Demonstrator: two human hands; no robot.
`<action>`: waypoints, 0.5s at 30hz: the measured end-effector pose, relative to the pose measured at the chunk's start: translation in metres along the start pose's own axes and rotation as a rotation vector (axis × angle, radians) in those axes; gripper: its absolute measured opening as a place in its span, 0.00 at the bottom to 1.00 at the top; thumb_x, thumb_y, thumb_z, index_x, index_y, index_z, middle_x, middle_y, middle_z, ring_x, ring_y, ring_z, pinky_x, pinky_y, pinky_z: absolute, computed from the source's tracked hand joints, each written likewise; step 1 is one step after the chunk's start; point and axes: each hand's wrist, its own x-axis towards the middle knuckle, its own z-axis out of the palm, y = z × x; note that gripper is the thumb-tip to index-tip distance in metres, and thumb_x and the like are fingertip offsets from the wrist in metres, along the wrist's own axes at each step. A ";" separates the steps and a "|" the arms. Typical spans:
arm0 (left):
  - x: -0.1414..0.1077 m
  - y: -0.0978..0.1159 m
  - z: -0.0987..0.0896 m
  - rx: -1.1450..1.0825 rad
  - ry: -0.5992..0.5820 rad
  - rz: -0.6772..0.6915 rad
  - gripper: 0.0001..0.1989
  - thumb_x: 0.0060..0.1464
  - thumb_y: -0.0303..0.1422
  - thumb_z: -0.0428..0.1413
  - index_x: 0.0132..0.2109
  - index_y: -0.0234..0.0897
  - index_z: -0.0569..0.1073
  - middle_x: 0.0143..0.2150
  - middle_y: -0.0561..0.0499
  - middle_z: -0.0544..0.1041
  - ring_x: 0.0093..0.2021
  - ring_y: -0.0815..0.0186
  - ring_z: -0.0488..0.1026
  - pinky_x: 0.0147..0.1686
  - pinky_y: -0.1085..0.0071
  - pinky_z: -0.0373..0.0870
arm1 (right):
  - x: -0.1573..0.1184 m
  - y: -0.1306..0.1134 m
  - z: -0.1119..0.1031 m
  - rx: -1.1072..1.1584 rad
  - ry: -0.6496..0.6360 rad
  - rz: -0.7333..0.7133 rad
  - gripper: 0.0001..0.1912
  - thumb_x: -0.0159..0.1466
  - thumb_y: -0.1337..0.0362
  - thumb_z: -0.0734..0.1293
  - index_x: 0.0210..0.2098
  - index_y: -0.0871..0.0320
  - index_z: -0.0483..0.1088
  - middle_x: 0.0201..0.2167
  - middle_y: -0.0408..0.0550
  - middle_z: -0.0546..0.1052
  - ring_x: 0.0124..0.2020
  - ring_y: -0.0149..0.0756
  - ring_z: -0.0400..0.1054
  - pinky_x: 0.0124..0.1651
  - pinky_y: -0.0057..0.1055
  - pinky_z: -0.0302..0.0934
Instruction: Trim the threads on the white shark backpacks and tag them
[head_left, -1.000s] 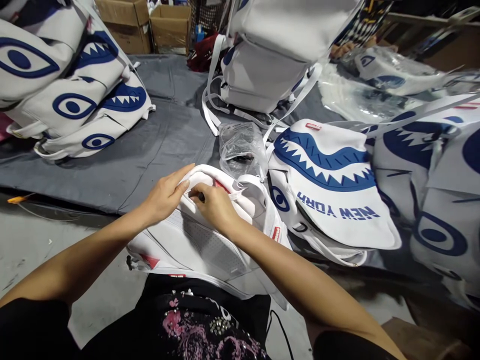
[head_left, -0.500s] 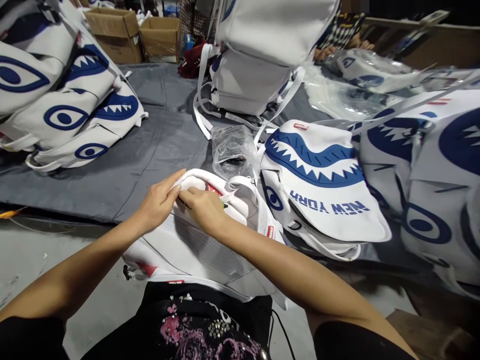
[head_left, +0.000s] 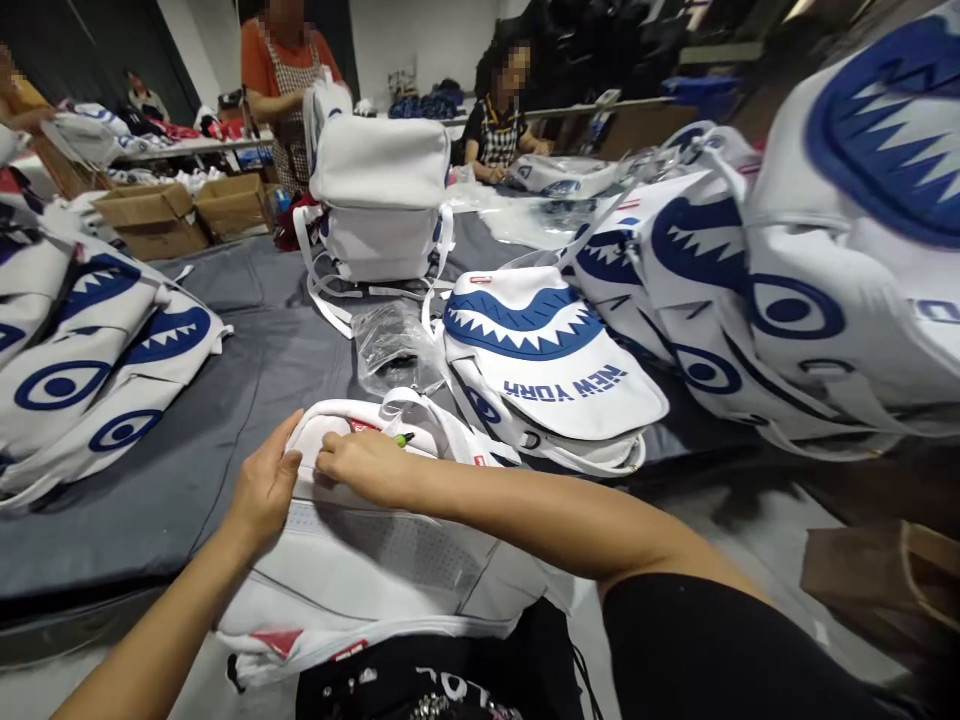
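Observation:
A white backpack (head_left: 360,560) with red labels and a perforated panel leans against my front at the table's edge. My left hand (head_left: 266,480) grips the left end of its top rim, thumb on the near side. Closed, my right hand (head_left: 364,465) presses on the fabric just inside that rim. From behind its knuckles sticks out the green end of a small slim tool (head_left: 405,438); the rest of it is hidden in the hand. A crumpled clear plastic bag (head_left: 394,345) lies beyond the backpack.
A white-and-blue backpack marked NEW YORK (head_left: 555,365) lies to the right, with more shark-mouth backpacks (head_left: 701,280) beside it. Others are piled at left (head_left: 112,350). A stacked pair of white backpacks (head_left: 379,200) stands ahead. Co-workers (head_left: 499,130) are across the grey-covered table (head_left: 247,340).
My view has tilted up and swung, bringing co-workers into sight. My left hand still grips the rim; my right hand has shifted slightly away from it along the backpack.

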 end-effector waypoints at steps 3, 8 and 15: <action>0.000 0.003 0.003 0.062 -0.002 0.018 0.38 0.63 0.55 0.39 0.66 0.29 0.62 0.66 0.38 0.67 0.65 0.51 0.65 0.64 0.55 0.61 | -0.042 0.015 0.010 -0.110 -0.063 0.041 0.13 0.69 0.71 0.57 0.42 0.63 0.73 0.41 0.54 0.75 0.35 0.38 0.73 0.30 0.32 0.62; -0.002 0.012 0.007 0.124 -0.148 -0.164 0.42 0.56 0.54 0.51 0.71 0.35 0.54 0.68 0.39 0.63 0.65 0.46 0.64 0.62 0.51 0.63 | -0.086 0.031 0.021 -0.118 -0.031 0.289 0.15 0.64 0.79 0.58 0.39 0.61 0.74 0.39 0.55 0.77 0.33 0.36 0.74 0.33 0.30 0.63; -0.005 0.013 -0.003 -0.073 -0.276 -0.263 0.30 0.50 0.45 0.59 0.57 0.35 0.71 0.50 0.46 0.80 0.50 0.51 0.76 0.49 0.62 0.72 | -0.104 0.004 0.020 -0.118 0.003 0.472 0.13 0.61 0.78 0.61 0.40 0.62 0.74 0.39 0.55 0.79 0.34 0.42 0.76 0.31 0.33 0.67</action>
